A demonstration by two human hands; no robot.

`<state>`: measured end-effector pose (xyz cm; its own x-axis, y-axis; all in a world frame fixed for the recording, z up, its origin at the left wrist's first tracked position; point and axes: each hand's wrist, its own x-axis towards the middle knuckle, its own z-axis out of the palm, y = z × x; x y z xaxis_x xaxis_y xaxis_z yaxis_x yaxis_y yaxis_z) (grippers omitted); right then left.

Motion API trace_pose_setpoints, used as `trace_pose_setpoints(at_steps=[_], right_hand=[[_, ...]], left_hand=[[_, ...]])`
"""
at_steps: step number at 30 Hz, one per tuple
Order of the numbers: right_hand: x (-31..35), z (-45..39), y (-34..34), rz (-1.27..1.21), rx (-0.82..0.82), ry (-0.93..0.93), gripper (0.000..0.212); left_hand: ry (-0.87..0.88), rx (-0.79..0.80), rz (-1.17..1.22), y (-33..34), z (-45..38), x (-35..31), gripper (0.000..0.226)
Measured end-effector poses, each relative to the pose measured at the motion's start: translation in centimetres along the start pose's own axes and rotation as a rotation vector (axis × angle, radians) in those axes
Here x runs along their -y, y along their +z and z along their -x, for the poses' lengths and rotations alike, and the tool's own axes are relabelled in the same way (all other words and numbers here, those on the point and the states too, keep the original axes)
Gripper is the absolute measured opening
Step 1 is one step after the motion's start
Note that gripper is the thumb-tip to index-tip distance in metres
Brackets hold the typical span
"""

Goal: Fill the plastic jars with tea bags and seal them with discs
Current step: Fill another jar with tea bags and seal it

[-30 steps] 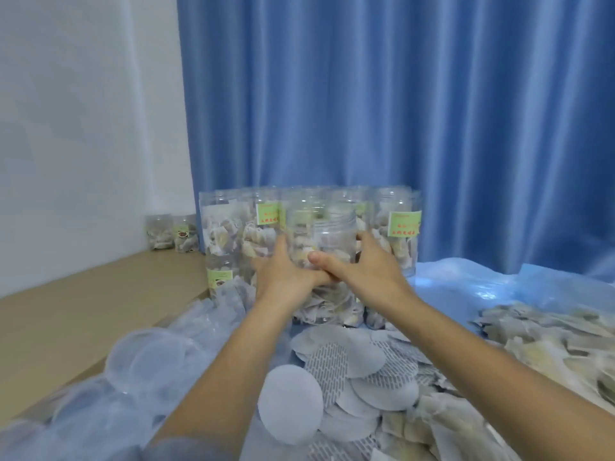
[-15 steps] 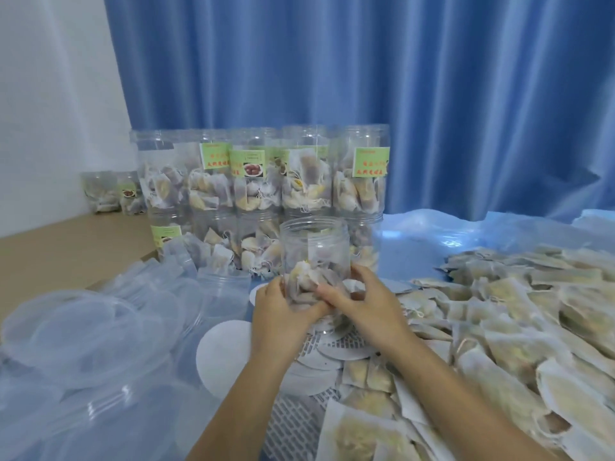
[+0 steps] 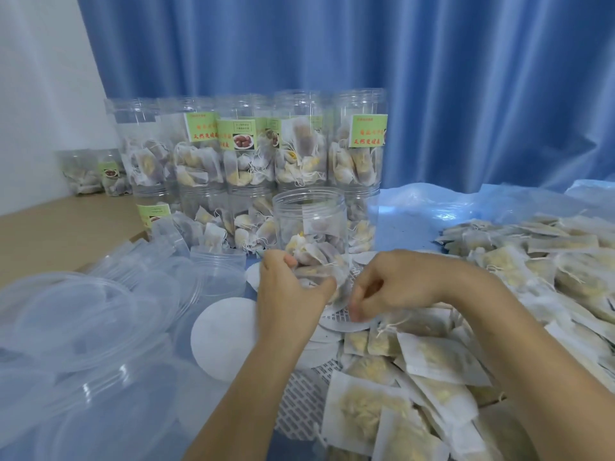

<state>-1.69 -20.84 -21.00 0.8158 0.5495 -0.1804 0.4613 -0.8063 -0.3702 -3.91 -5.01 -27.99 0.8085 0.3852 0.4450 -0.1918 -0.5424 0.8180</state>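
Note:
An open clear plastic jar [image 3: 309, 221] holding tea bags stands on a pile of white sealing discs [image 3: 223, 334] in the middle. My left hand [image 3: 289, 291] grips the jar's lower part from the left. To the jar's right and a little nearer me, my right hand [image 3: 392, 287] has curled fingers, and its fingertips pinch the edge of a printed disc [image 3: 346, 322] by the jar's base. Loose tea bags [image 3: 432, 361] lie heaped under and to the right of my right forearm.
Behind the jar, filled jars with green labels [image 3: 249, 154] are stacked two high. Two more jars [image 3: 93, 174] sit by the wall at far left. Clear plastic lids [image 3: 83, 321] crowd the left foreground. A blue curtain [image 3: 466, 78] hangs behind.
The jar came away from the stack toward me and now stands on the discs. My right hand left the jar and dropped to a disc at its base.

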Motion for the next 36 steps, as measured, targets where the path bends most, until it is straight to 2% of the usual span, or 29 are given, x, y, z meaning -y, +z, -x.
trace_pose_setpoints(at_steps=[2, 4, 8, 12, 14, 19, 21, 24, 26, 29, 30, 31, 33, 34, 36], right_hand=[[0.3, 0.4, 0.0, 0.118, 0.139, 0.081, 0.036], [0.5, 0.4, 0.3, 0.185, 0.189, 0.137, 0.045], [0.2, 0.2, 1.1, 0.205, 0.124, 0.075, 0.034], [-0.1, 0.3, 0.8, 0.148, -0.005, -0.058, 0.031], [0.0, 0.4, 0.5, 0.034, -0.111, -0.166, 0.031], [1.3, 0.9, -0.1, -0.682, -0.403, -0.533, 0.032], [2.3, 0.2, -0.4, -0.923, -0.691, -0.593, 0.031], [3.7, -1.4, -1.6, -1.079, -1.128, -0.494, 0.028], [4.0, -2.6, -2.5, -0.955, -1.266, -0.41, 0.029], [3.6, -3.5, -2.2, -0.539, -1.036, -0.258, 0.016], [3.2, -3.5, -1.6, -0.455, -1.019, -0.226, 0.015], [3.0, -3.4, -1.0, -0.401, -1.075, -0.212, 0.016], [3.2, -2.7, 0.2, -0.353, -1.251, -0.273, 0.014], [3.6, -2.4, 0.7, -0.33, -1.272, -0.339, 0.012], [4.6, -2.4, 1.6, -0.237, -1.139, -0.468, 0.011]], left_hand=[[0.05, 0.039, 0.002, 0.0, 0.2, 0.0, 0.033], [0.078, 0.098, -0.007, 0.2, 0.4, 0.1, 0.026], [0.101, 0.153, -0.014, 0.4, 0.6, 0.5, 0.028], [0.084, 0.097, 0.006, 0.0, 0.3, 0.6, 0.029], [0.065, 0.061, 0.052, -0.3, 0.3, 0.4, 0.028], [0.039, -0.082, 0.144, -0.7, 0.1, 0.0, 0.029], [0.014, -0.132, 0.192, -0.8, 0.0, -0.1, 0.028], [-0.026, -0.161, 0.253, -0.8, -0.2, -0.1, 0.027], [-0.042, -0.162, 0.266, -0.8, -0.2, 0.0, 0.027], [-0.021, -0.181, 0.234, -0.9, -0.1, 0.1, 0.028], [-0.009, -0.197, 0.217, -1.0, -0.1, 0.1, 0.028], [-0.002, -0.22, 0.208, -1.1, 0.0, 0.0, 0.027], [0.013, -0.301, 0.223, -1.2, 0.1, -0.3, 0.027], [0.028, -0.356, 0.242, -1.2, 0.1, -0.6, 0.028], [0.061, -0.466, 0.296, -1.4, 0.3, -1.2, 0.03]])
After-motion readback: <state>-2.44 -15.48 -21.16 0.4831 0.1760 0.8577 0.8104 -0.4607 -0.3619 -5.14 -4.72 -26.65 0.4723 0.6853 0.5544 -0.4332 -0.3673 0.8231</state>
